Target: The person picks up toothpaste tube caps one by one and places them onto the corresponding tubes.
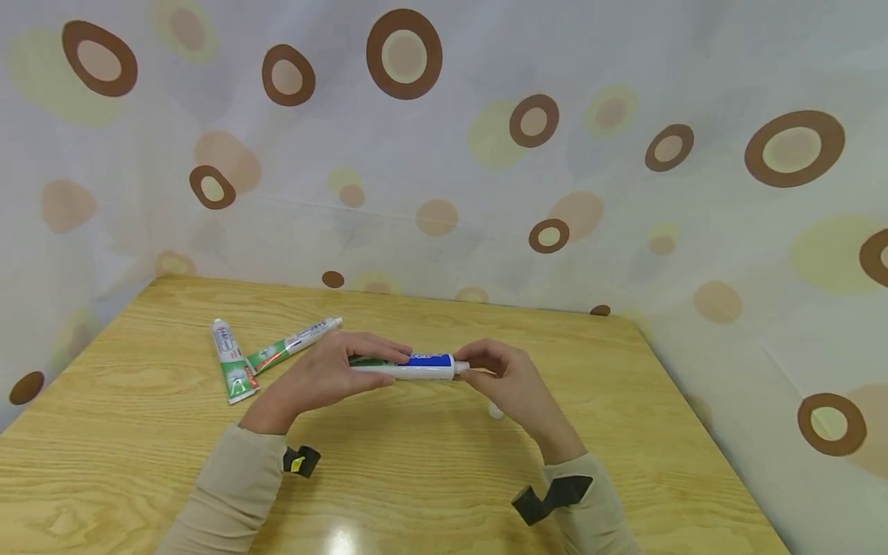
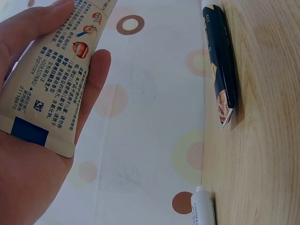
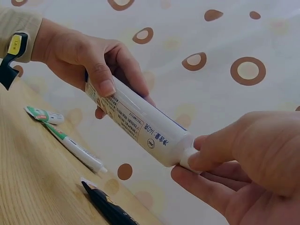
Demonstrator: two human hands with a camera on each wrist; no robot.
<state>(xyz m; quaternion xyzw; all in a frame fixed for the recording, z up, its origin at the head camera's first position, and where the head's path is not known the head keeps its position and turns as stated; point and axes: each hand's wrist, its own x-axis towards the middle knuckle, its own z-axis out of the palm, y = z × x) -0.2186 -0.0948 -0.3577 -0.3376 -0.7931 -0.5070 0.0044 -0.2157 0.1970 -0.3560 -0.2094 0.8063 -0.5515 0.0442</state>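
We see, as a backdrop, a creased pale sheet (image 1: 444,154) printed with brown rings, and before it the counter (image 1: 388,478), smooth, with yellow wood grain. Above the counter, the left grip (image 1: 326,374) wraps the nine o'clock half of a toothpaste tube (image 1: 423,373), crimped end toward the palm; we judge that this steadies the body and leaves its neck reachable. The right grip (image 1: 516,385), at three o'clock, narrows to a pinch on the neck's white cap. The tube, roughly level from the head view, is glossy and round-shouldered, with printed text on its pale back. At nine o'clock lies one green-and-white tube (image 1: 234,358), cap toward eleven; beside it a second green-and-white tube (image 1: 294,344) points toward two, perhaps both laid there to leave the middle free. A dark, shiny tube (image 2: 220,61) rests on the counter in the wrist views. Smallest, a rounded white piece (image 1: 496,411) shows at four o'clock, partly hidden; we cannot tell whether it is loose.
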